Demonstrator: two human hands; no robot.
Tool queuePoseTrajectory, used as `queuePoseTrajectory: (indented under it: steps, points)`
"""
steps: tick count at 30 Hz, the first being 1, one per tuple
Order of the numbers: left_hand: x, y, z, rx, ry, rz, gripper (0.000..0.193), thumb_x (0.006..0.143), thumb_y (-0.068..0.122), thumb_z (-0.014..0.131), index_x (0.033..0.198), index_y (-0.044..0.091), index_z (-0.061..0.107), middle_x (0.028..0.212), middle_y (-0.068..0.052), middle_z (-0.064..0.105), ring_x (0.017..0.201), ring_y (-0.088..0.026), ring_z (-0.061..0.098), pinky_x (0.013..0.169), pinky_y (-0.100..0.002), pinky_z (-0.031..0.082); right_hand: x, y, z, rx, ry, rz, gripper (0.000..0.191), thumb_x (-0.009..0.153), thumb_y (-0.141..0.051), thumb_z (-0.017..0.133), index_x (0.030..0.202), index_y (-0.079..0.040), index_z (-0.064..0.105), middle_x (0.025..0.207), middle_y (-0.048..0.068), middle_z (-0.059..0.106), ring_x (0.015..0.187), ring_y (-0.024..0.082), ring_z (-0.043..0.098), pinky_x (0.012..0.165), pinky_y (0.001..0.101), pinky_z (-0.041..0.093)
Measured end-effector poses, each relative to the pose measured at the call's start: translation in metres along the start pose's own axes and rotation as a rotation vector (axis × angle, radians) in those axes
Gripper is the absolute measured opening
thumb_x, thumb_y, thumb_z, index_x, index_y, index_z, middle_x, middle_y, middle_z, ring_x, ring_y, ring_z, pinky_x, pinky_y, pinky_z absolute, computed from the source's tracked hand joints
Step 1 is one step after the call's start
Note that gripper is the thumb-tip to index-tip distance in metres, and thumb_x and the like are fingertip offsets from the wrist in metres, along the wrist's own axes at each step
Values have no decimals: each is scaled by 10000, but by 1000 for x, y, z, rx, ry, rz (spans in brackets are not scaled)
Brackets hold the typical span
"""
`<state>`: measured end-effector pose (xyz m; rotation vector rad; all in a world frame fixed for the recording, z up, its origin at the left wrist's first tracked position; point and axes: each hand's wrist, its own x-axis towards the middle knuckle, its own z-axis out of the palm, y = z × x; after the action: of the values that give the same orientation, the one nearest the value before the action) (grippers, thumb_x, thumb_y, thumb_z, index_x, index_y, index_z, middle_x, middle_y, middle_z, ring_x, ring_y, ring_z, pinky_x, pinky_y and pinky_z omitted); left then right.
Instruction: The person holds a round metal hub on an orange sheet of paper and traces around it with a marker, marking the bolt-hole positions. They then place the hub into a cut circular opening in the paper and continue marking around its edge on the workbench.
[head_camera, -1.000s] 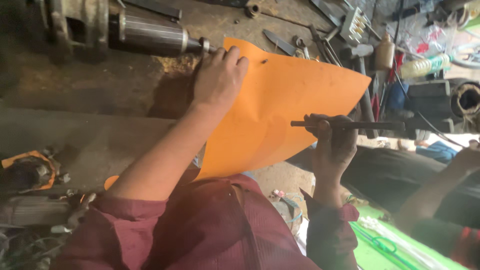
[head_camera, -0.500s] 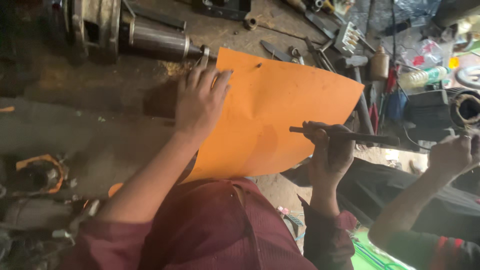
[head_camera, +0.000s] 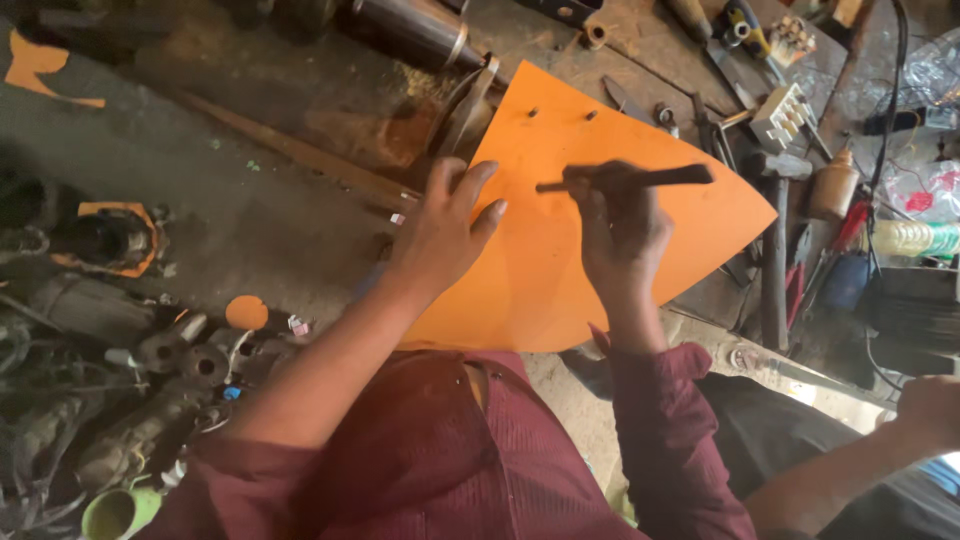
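— Sheet (head_camera: 600, 250), orange, flat, with small holes near its upper edge; where do we log it?

— We log it on the grimy workbench (head_camera: 250, 220), one corner pointing right toward the tools, its near edge at our maroon shirt (head_camera: 450, 460).

— Left hand (head_camera: 440, 235)?

— Open, palm down, fingers spread, pressing on the sheet's left edge. It grips nothing.

— Right hand (head_camera: 622, 232)?

— Closed in a fist around a dark rod-shaped tool (head_camera: 640, 180), which lies crosswise above the sheet, both ends sticking out of the fist. We cannot tell whether the tool touches the sheet.

— Items behind the sheet?

— One steel cylinder (head_camera: 410, 30) at the top of the bench, and a rusty round part (head_camera: 465, 105) just beside the sheet's upper left edge.

— Items to the right?

— One hammer (head_camera: 775, 250) with a long handle, near the sheet's right corner; a white ridged block (head_camera: 785, 115); mixed hand tools beyond, too crowded for us to list singly.

— Items to the left?

— Orange offcuts: a ring-shaped piece (head_camera: 120, 240) and a small round disc (head_camera: 246, 312), both well apart from the sheet.

— Other persons?

— One other person's hand (head_camera: 930, 405) at the lower right edge, well clear of ours.
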<state>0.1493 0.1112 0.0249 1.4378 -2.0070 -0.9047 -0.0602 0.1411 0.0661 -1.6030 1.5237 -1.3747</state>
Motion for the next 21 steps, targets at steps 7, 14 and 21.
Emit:
queuePoseTrajectory:
  steps: [7, 14, 21]
  points:
    - [0, -5, -6, 4, 56, -28, 551, 936, 412, 696, 1363, 111, 524, 1295, -186, 572, 998, -449, 655, 784, -517, 556, 40, -11, 43, -143, -122, -80, 135, 1009, 56, 693, 1126, 29, 630, 1078, 129, 747, 967, 194, 782, 801, 286, 622]
    - [1, -22, -5, -68, 61, 59, 533, 961, 379, 706, 1363, 80, 526, 1260, -174, 587, 1029, -394, 680, 807, -458, 581, 50, -5, 53, -238, -162, -22, 154, 1007, 27, 725, 1099, 11, 603, 1056, 98, 759, 990, 191, 793, 819, 285, 635]
    - [1, -25, -8, -45, 49, 48, 523, 931, 364, 733, 1340, 95, 551, 1232, -148, 588, 989, -339, 694, 764, -428, 585, 57, -13, 56, -155, -242, 81, 150, 1052, 12, 680, 1170, 15, 587, 1061, 86, 765, 947, 171, 775, 807, 285, 620]
